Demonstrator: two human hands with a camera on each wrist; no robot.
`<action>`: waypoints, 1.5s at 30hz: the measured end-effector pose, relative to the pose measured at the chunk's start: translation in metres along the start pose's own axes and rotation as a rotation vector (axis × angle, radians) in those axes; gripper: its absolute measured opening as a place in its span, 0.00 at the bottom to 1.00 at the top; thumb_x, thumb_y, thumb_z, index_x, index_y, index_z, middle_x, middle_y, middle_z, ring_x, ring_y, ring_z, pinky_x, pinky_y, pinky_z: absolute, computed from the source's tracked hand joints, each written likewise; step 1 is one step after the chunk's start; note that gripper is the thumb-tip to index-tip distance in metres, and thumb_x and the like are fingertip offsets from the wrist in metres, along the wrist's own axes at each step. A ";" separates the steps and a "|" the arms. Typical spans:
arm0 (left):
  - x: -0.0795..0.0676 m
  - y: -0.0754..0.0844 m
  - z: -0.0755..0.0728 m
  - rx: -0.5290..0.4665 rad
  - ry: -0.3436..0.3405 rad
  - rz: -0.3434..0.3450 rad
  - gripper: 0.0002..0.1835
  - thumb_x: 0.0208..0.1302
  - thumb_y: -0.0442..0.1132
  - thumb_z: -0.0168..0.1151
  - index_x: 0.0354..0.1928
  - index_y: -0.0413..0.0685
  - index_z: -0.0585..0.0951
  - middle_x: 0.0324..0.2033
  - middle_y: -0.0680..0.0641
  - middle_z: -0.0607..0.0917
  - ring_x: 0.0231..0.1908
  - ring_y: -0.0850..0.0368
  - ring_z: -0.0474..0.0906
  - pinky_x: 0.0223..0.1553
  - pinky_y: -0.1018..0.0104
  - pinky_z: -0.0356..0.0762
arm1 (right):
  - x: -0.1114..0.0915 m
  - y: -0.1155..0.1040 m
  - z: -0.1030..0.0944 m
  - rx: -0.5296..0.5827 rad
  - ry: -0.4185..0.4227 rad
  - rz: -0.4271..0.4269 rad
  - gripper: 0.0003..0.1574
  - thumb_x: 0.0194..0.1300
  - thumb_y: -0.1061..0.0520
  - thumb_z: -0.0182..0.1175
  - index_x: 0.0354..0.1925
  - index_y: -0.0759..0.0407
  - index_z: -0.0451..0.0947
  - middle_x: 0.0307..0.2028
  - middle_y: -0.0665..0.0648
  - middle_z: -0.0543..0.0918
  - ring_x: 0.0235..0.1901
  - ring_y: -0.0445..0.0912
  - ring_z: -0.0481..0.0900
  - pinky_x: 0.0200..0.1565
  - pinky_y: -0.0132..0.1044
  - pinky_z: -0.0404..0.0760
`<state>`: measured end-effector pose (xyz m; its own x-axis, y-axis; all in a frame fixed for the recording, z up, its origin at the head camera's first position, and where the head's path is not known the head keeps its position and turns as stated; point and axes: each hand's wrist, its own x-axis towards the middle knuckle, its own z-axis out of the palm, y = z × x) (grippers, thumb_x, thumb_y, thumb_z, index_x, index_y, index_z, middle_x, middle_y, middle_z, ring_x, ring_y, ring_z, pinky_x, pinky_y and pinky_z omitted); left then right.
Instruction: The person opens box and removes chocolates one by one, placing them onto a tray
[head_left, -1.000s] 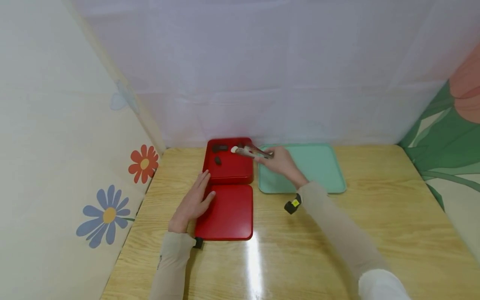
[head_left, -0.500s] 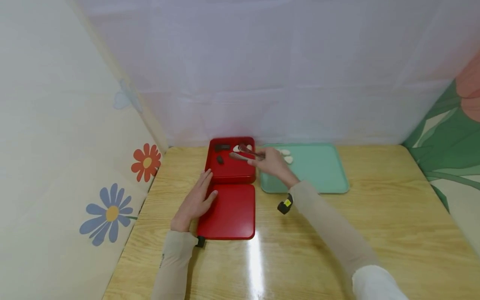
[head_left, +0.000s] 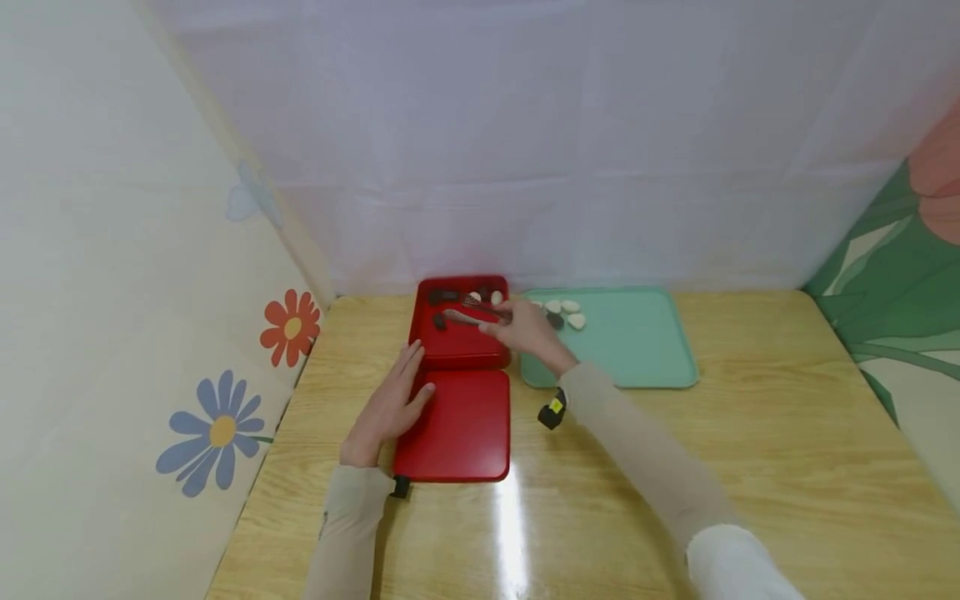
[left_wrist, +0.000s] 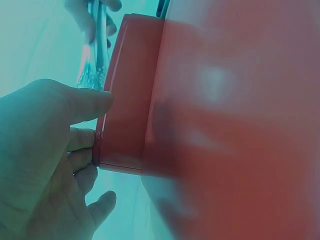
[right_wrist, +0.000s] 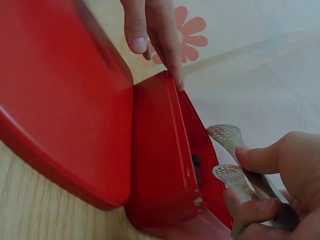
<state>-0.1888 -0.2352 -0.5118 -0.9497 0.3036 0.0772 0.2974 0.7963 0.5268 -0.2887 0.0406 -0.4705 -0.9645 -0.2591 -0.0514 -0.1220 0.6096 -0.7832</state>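
My right hand (head_left: 525, 332) grips metal tongs (right_wrist: 260, 186) with perforated tips. The tips stand apart over the inside of the red box (head_left: 467, 346), nothing between them in the right wrist view. One tip reaches close to a dark pebble-like piece (head_left: 439, 322) in the box. Behind the tongs are a dark oblong piece (head_left: 442, 296) and a white piece (head_left: 497, 297); another white one is partly covered by the upper tip. My left hand (head_left: 386, 408), fingers extended, touches the box's near left edge, its thumb over the red lid (head_left: 459, 429).
A mint-green tray (head_left: 637, 342) lies to the right of the box, with several white pieces (head_left: 576, 321) and a dark one (head_left: 555, 320) at its left end. Box and tray stand near the back edge of the wooden table (head_left: 615, 500), against a pale cloth (head_left: 562, 167).
The tongs, which pinched a white piece over the box, have let it go inside. My right hand has moved left, bringing the tips toward the dark piece. The left hand stays put.
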 end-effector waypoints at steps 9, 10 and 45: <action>0.001 0.000 0.000 0.005 -0.010 -0.007 0.40 0.80 0.42 0.60 0.84 0.36 0.54 0.85 0.38 0.53 0.85 0.36 0.43 0.81 0.37 0.56 | 0.006 -0.008 0.012 -0.026 -0.002 0.001 0.37 0.73 0.41 0.70 0.70 0.59 0.80 0.39 0.53 0.85 0.32 0.45 0.77 0.33 0.37 0.77; 0.001 0.000 0.000 0.005 -0.011 -0.007 0.40 0.80 0.42 0.60 0.84 0.36 0.54 0.85 0.38 0.52 0.85 0.36 0.42 0.81 0.37 0.56 | 0.006 -0.009 0.013 -0.020 -0.007 0.004 0.36 0.73 0.41 0.69 0.70 0.58 0.80 0.36 0.53 0.84 0.29 0.44 0.75 0.30 0.36 0.75; 0.000 0.001 0.001 0.011 0.018 0.016 0.39 0.80 0.40 0.59 0.83 0.32 0.56 0.84 0.35 0.54 0.84 0.33 0.45 0.79 0.34 0.57 | 0.016 -0.023 0.053 -0.268 0.054 -0.031 0.31 0.74 0.44 0.69 0.66 0.60 0.83 0.27 0.53 0.87 0.26 0.46 0.82 0.30 0.34 0.79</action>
<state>-0.1887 -0.2336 -0.5114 -0.9462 0.3076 0.1006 0.3139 0.7968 0.5164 -0.2885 -0.0171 -0.4856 -0.9696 -0.2447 0.0092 -0.2026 0.7805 -0.5915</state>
